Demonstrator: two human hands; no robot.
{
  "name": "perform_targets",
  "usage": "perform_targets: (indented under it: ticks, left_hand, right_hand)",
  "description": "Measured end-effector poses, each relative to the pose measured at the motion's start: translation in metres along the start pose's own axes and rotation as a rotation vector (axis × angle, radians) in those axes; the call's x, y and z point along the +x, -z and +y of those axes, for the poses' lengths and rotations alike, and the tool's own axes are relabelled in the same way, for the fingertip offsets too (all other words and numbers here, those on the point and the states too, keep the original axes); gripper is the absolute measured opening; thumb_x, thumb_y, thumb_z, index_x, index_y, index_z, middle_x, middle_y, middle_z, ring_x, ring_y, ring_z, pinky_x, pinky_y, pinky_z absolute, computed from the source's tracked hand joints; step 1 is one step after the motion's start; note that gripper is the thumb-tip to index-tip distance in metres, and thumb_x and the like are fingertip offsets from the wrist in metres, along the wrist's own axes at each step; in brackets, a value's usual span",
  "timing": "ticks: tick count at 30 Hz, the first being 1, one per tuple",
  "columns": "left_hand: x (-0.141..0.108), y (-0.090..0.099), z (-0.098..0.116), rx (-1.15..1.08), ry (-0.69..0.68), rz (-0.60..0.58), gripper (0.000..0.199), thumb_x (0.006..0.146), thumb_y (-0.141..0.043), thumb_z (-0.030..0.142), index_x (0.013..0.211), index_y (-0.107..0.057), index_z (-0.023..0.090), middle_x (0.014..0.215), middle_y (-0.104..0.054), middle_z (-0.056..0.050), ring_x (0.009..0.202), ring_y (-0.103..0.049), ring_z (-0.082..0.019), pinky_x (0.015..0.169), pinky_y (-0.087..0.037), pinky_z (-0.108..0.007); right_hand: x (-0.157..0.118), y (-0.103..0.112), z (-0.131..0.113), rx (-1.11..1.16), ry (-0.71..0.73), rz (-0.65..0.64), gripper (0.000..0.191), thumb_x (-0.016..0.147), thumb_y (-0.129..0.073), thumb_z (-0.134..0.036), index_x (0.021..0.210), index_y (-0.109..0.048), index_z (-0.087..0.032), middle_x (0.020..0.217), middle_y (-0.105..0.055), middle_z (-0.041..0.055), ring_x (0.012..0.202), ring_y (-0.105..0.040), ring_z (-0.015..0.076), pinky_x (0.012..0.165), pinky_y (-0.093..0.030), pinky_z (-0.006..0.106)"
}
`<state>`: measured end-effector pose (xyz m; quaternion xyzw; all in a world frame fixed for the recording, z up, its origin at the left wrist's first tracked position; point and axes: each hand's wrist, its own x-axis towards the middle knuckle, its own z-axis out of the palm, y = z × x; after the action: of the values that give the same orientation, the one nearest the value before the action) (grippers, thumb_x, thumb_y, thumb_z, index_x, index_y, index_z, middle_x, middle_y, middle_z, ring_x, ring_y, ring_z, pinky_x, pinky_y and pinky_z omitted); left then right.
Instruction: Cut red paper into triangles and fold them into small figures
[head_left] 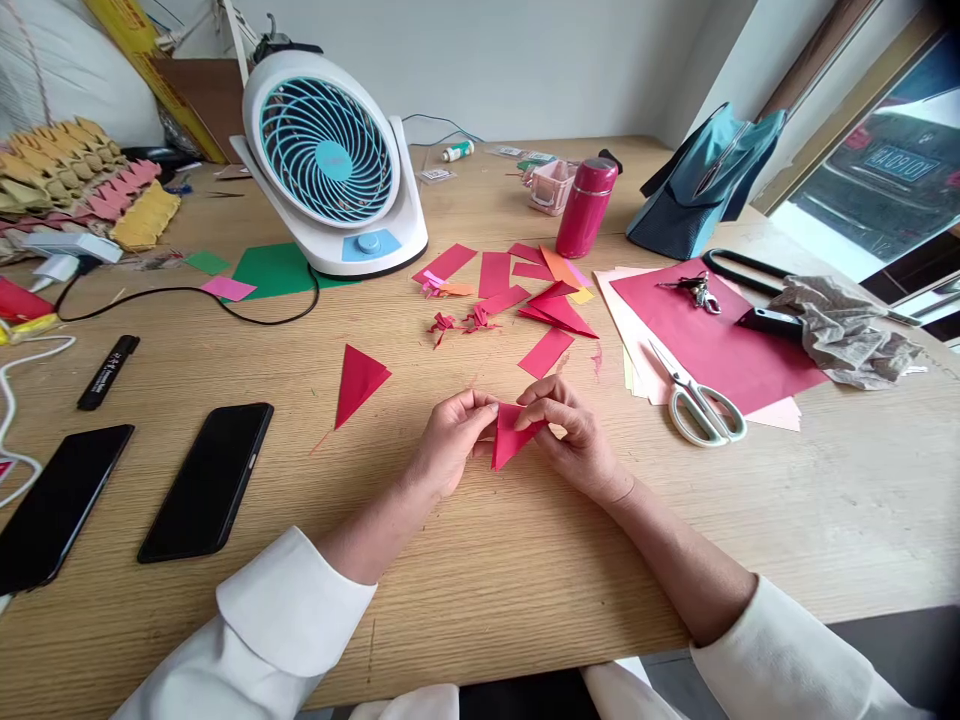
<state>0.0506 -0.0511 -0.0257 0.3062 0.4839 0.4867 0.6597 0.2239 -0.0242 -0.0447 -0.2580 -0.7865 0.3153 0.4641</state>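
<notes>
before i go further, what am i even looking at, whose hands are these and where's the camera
No machine here: this one picture comes from a head-worn camera looking forward and down. The wearer's own bare left hand and right hand hold a folded piece of red paper between them. On the wooden table lie a loose red paper triangle, white-handled scissors and two black smartphones. A desk fan and a red thermos stand farther back.

Left hand [450, 440] and right hand [574, 440] close together, fingers [551, 411] pinching
Left forearm [367, 540] slants in from near left, right forearm [679, 560] from near right; left thumb [481, 415] points right, right fingers bend.
</notes>
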Motion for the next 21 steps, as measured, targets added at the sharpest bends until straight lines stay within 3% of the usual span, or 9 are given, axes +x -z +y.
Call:
perform_targets:
  ticks: [5, 17, 21]
  left_hand:
    - [0.0006, 0.0017, -0.0029, -0.016, -0.012, -0.050, 0.034, 0.072, -0.079, 0.040, 0.081, -0.059, 0.015, 0.081, -0.070, -0.004, 0.067, -0.064, -0.013, 0.057, -0.053, -0.023]
    - [0.0020, 0.0011, -0.0069, -0.044, 0.004, 0.001, 0.041, 0.063, -0.088, 0.036, 0.088, -0.065, 0.013, 0.086, -0.071, -0.005, 0.073, -0.066, -0.013, 0.062, -0.053, -0.024]
    - [0.0026, 0.0010, -0.0053, -0.087, -0.001, 0.024, 0.040, 0.061, -0.089, 0.032, 0.086, -0.064, 0.013, 0.083, -0.072, -0.004, 0.074, -0.067, -0.013, 0.064, -0.055, -0.025]
  right_hand:
    - [-0.0015, 0.0007, 0.0035, -0.049, 0.020, 0.011, 0.034, 0.080, -0.047, 0.006, 0.086, -0.067, -0.021, 0.100, -0.054, 0.0049, 0.094, -0.056, 0.0174, 0.079, -0.048, 0.033]
    - [-0.0016, 0.0009, 0.0019, -0.095, 0.033, 0.008, 0.034, 0.081, -0.046, 0.005, 0.085, -0.068, -0.021, 0.103, -0.054, 0.0063, 0.095, -0.057, 0.0178, 0.078, -0.050, 0.034]
    - [-0.0004, 0.0002, -0.0006, -0.087, -0.009, 0.027, 0.033, 0.087, -0.046, -0.001, 0.099, -0.068, -0.023, 0.105, -0.056, 0.0074, 0.100, -0.058, 0.0196, 0.086, -0.050, 0.038]
